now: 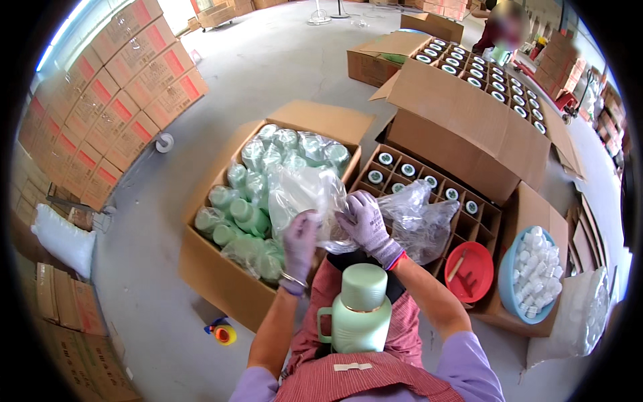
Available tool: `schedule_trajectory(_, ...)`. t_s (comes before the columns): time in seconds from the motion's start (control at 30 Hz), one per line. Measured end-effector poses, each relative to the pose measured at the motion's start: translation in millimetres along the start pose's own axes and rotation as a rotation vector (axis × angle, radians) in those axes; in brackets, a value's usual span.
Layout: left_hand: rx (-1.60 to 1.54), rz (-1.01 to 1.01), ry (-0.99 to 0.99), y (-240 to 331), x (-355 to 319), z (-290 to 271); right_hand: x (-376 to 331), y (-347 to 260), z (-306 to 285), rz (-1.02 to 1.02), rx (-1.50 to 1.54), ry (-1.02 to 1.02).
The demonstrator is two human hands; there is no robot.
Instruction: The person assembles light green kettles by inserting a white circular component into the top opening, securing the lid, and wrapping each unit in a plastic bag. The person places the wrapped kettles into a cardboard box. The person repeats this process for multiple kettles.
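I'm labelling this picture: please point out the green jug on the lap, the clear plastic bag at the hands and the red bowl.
Green jug (pixel 362 321), head view: middle of its body.
Clear plastic bag (pixel 299 197), head view: its spread film.
Red bowl (pixel 480 257), head view: bare inner wall.

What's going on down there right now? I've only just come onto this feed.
A seated person, both hands gloved, is handling a clear plastic bag: the right hand grips it, and the left hand, slightly blurred, is close against it. A mint-green jug stands upright in the person's lap, not bagged. On the left, an open carton holds similar green jugs, many in clear plastic. On the right, a divided carton holds white-topped items, with some cells unfilled.
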State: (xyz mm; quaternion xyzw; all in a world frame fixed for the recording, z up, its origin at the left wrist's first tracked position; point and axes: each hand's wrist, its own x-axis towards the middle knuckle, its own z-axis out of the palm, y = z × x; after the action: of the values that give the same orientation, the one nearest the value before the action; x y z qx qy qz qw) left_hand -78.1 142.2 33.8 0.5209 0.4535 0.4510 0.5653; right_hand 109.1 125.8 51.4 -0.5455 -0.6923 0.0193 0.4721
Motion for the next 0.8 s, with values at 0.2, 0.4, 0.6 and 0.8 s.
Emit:
schedule_trajectory(0.2, -0.437, -0.237, -0.223, -61.5, -36.7, -12.0, -141.1, 96.3, -56.4, 0.715, 0.122, 0.178)
schedule_trajectory(0.4, -0.409, -0.252, -0.51, -32.0, -126.3, -13.6, -216.5, -60.9, -140.6, 0.322, 0.14, 0.176)
schedule_trajectory(0.6, 0.209, -0.592, -0.906, -53.2, -167.9, -66.7, -335.3, -87.7, -148.3, 0.007, -0.213, -0.379)
schedule_trajectory(0.8, 0.084, -0.514, -0.771, 6.4, -132.5, -47.5, -342.6, -82.7, -156.1, -0.077, -0.251, -0.651)
